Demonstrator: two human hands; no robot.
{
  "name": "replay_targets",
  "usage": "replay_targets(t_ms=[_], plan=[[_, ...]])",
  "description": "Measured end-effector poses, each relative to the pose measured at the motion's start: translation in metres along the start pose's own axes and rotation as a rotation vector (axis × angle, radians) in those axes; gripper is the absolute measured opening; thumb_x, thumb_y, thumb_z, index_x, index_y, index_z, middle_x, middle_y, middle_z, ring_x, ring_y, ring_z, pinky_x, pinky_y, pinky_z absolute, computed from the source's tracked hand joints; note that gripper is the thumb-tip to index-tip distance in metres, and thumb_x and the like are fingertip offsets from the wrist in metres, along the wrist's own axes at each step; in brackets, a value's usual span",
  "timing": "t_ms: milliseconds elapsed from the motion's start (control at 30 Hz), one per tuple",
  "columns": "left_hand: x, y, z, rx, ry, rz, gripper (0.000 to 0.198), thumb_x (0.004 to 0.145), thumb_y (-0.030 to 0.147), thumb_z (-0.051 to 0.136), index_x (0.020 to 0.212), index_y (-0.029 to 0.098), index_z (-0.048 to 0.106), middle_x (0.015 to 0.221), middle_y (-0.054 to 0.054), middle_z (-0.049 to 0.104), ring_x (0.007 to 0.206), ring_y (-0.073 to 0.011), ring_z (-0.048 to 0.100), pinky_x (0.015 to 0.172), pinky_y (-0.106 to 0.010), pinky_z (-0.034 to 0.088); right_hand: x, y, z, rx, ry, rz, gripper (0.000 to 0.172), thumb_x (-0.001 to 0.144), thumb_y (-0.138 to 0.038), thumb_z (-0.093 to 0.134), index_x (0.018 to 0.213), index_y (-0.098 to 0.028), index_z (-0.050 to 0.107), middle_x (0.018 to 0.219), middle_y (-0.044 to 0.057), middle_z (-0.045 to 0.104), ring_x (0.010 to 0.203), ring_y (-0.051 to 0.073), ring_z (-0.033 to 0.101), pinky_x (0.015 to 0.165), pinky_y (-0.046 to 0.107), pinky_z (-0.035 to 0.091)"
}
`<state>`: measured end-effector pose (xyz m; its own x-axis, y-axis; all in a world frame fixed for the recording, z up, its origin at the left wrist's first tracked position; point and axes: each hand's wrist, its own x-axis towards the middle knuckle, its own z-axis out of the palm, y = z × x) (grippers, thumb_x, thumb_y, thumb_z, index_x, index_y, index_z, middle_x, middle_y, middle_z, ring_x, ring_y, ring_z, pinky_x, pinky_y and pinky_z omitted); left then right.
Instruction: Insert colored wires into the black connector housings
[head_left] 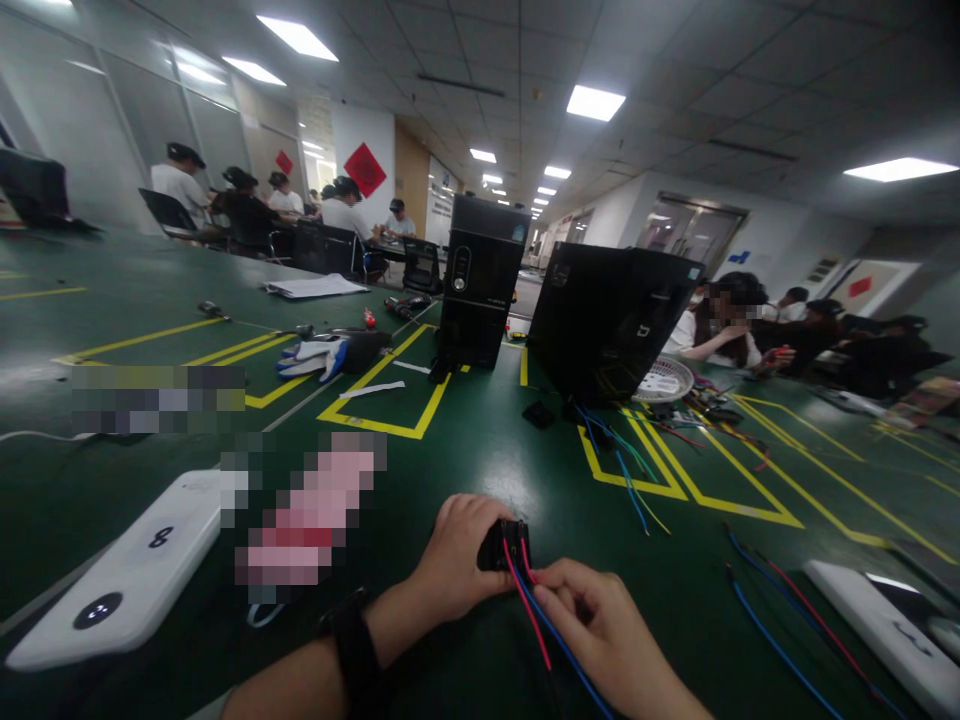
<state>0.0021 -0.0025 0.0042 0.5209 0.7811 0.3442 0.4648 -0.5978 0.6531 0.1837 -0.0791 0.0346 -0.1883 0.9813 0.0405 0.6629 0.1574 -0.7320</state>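
Observation:
My left hand [454, 560] is closed round a small black block [511, 542] with slots and metal parts on its near face, perhaps an electrical contactor or terminal part. Red wires [537, 630] and a blue wire [559, 640] run from that face toward me. My right hand [600, 615], just right of the block, pinches a red wire close to where it enters. Its fingertips partly cover the wire. A black band [354, 645] is round my left wrist.
Two black computer towers [484, 285] [611, 320] stand ahead. Loose wires [626, 455] lie by the right one, more wires [780, 605] at right. White devices [127, 570] [885, 630] flank me. A work glove [315, 355] lies left. A person [724, 325] sits across at right.

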Motion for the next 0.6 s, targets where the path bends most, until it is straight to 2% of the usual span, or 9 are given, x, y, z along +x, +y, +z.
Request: replay_targets(t_ms=[67,233,500,600], plan=[[0.000,0.000,0.000,-0.004,0.002,-0.004,0.036,0.070,0.049,0.068,0.094,0.024,0.056,0.095,-0.001,0.060,0.091,-0.0238,0.051,0.083,-0.036,0.035,0.001,0.002,-0.004,-0.020,0.049,0.027,0.028,0.088,-0.037,0.048,0.085,-0.017,0.067,0.051,-0.006,0.038,0.049,0.010,0.039,0.050,0.022,0.030],[0.000,0.000,0.000,-0.014,0.007,-0.009,0.041,0.068,0.051,0.070,0.095,0.024,0.056,0.095,-0.001,0.060,0.092,-0.0245,0.052,0.084,-0.037,0.035,0.004,0.016,-0.015,-0.070,0.222,0.061,0.032,0.086,-0.037,0.051,0.108,-0.018,0.064,0.051,-0.007,0.039,0.047,0.011,0.040,0.049,0.022,0.030],[0.000,0.000,0.000,-0.015,0.014,0.000,0.039,0.068,0.051,0.070,0.094,0.024,0.057,0.093,-0.001,0.060,0.090,-0.0245,0.052,0.083,-0.037,0.035,0.006,0.022,-0.016,-0.155,0.177,0.076,0.029,0.086,-0.037,0.048,0.086,-0.019,0.070,0.055,-0.002,0.052,0.052,0.013,0.047,0.050,0.023,0.033],[0.000,0.000,0.000,-0.019,0.021,0.003,0.038,0.069,0.050,0.070,0.093,0.024,0.057,0.093,-0.001,0.060,0.090,-0.0241,0.052,0.084,-0.037,0.035,0.006,0.019,-0.017,-0.131,0.132,0.083,0.027,0.086,-0.036,0.048,0.083,-0.018,0.069,0.055,-0.003,0.052,0.052,0.013,0.047,0.051,0.022,0.034]])
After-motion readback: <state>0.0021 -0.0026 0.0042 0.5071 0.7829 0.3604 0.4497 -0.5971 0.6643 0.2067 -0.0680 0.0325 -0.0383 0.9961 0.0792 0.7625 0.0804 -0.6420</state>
